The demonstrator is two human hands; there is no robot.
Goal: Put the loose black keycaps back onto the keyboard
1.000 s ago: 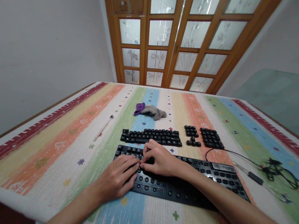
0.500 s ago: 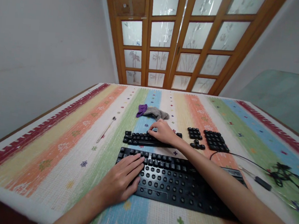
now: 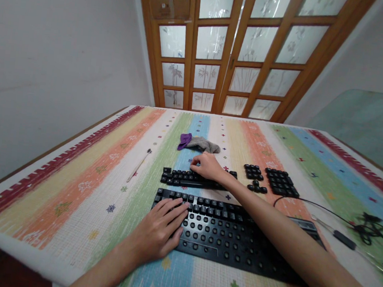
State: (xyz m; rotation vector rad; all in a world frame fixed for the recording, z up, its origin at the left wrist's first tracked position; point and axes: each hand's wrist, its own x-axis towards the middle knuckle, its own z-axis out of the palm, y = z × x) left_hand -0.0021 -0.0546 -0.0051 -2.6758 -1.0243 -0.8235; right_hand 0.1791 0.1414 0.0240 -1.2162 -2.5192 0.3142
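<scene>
A black keyboard (image 3: 208, 228) lies in front of me. Keycaps fill its upper rows, while the lower rows show bare key stems. My left hand (image 3: 161, 228) rests flat on its left end, fingers stretched out and holding nothing. Beyond the keyboard, loose black keycaps (image 3: 177, 178) are laid out in rows. Over these rows my right hand (image 3: 206, 166) is bent down, thumb and forefinger pinched together. Whatever sits between those fingertips is too small to make out. The right forearm crosses above the keyboard and hides part of its right side.
A grey and purple sock (image 3: 200, 143) lies behind the keycaps. A small brush (image 3: 139, 165) is on the left. More keycaps (image 3: 280, 183) sit in groups to the right, near a black cable (image 3: 369, 230) and a screwdriver (image 3: 344, 239). A striped cloth (image 3: 81, 196) covers the table.
The whole view has shifted slightly, so things appear a little further right. Both hands keep nearly the same places over the keyboard and the loose keycaps.
</scene>
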